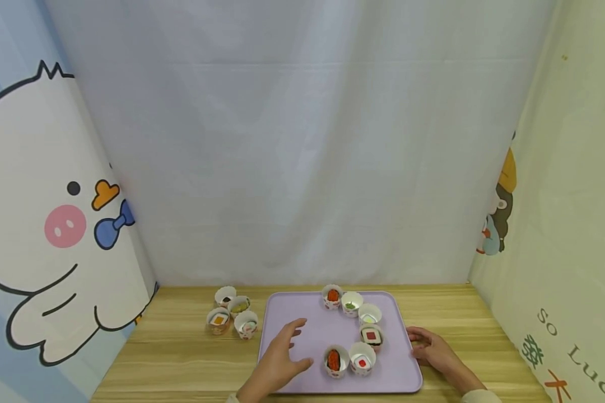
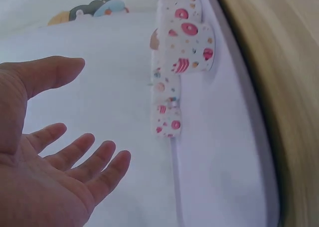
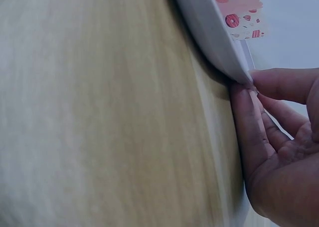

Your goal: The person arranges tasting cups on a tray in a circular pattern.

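A lilac tray lies on the table, bearing several printed paper cups with small sushi-like pieces inside. Over its left part hovers my left hand, thumb and fingers spread apart with nothing between them; the left wrist view shows the same hand beside the row of cups. At the tray's right edge, my right hand pinches the rim. Up close in the right wrist view, the thumb and forefinger of that hand meet at the tray's rim.
Left of the tray, a cluster of paper cups stands on the wooden table, also holding small pieces. A pale curtain hangs behind, with printed cloths at both sides.
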